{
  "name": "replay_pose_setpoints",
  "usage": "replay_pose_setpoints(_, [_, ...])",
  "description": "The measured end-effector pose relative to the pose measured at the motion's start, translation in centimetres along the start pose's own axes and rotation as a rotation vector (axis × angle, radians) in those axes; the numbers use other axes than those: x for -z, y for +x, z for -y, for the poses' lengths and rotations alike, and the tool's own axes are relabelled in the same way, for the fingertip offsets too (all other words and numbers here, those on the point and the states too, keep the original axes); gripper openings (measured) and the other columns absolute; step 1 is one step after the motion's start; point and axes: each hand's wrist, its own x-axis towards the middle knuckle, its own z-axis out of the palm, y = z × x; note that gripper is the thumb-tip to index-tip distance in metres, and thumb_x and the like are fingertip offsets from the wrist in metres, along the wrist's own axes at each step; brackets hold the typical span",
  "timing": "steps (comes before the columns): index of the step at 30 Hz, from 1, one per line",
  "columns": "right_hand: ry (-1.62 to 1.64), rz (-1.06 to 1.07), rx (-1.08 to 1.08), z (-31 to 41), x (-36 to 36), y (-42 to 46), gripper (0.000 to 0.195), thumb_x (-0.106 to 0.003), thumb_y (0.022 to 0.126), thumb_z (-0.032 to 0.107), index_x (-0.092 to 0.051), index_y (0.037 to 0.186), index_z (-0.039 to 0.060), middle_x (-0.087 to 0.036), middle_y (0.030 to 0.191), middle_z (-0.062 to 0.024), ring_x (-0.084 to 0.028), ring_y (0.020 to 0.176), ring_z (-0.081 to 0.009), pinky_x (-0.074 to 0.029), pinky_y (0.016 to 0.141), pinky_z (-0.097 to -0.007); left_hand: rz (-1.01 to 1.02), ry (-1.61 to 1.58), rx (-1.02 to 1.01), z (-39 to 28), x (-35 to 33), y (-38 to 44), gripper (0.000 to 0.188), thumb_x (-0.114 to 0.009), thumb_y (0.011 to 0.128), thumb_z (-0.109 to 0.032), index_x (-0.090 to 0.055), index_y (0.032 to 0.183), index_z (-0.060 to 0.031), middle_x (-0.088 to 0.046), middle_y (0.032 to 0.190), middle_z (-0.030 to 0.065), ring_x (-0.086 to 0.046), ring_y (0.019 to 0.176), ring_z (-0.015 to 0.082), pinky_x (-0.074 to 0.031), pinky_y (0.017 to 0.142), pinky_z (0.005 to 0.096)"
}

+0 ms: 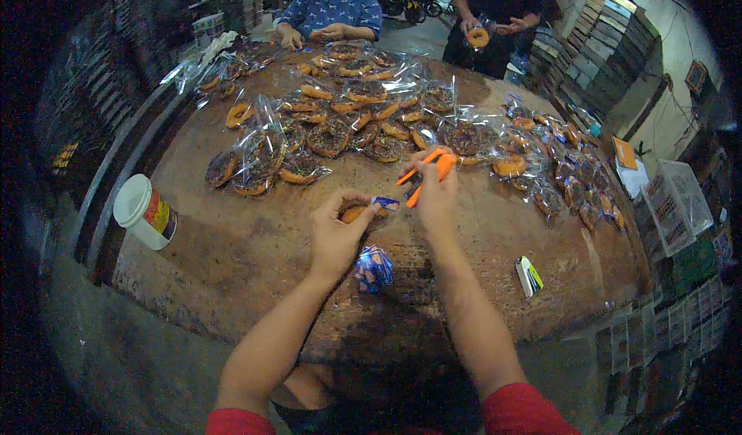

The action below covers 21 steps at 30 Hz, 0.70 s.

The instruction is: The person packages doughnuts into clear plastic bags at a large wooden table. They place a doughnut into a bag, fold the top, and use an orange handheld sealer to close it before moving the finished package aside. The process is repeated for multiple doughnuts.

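My left hand (342,226) grips a bagged donut (351,213), mostly hidden by the fingers, and pinches a small blue printed label (385,204) at its edge. To the right, my right hand (433,186) is closed around an orange stapler (439,165), its jaws apart and pointing toward the label. A small gap separates stapler and label. Below my left hand lies a loose stack of similar blue labels (374,268) on the wooden table (243,267). Beyond both hands spreads a heap of chocolate-topped donuts (365,128) in clear plastic bags.
A white tub (152,215) stands at the left. On the right lie a white and green stapler (528,277) and bagged donuts with blue labels (579,180). Across the table are a person in a blue patterned top (333,12) and another holding a donut (477,37).
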Motion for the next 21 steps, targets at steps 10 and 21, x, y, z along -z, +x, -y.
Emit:
replay_pose_setpoints(10, [-0.055,-0.124,-0.050,-0.7,-3.4,-1.9,0.014,-0.058,0.098,0.021,-0.053,0.101,0.0080,-0.055,0.074,-0.0006,-0.054,0.061,-0.0109,-0.045,0.055,-0.0276,-0.015,-0.023,0.009,0.4,-0.4,-0.4,0.014,-0.077,0.082,-0.002,-0.067,0.092,-0.0002,-0.070,0.088,0.0059,-0.065,0.082,0.0113,-0.054,0.076,0.0267])
replay_pose_setpoints(21, [-0.252,-0.261,-0.044,-1.2,-1.9,-1.3,0.028,-0.060,0.100,0.030,-0.056,0.081,0.0085,-0.051,0.060,-0.0001,-0.050,0.047,-0.0097,-0.038,0.042,-0.0270,0.055,0.059,0.008,1.3,-1.3,-0.9,0.014,-0.077,0.081,-0.004,-0.067,0.090,-0.0008,-0.069,0.087,0.0083,-0.066,0.082,0.0149,-0.052,0.078,0.0284])
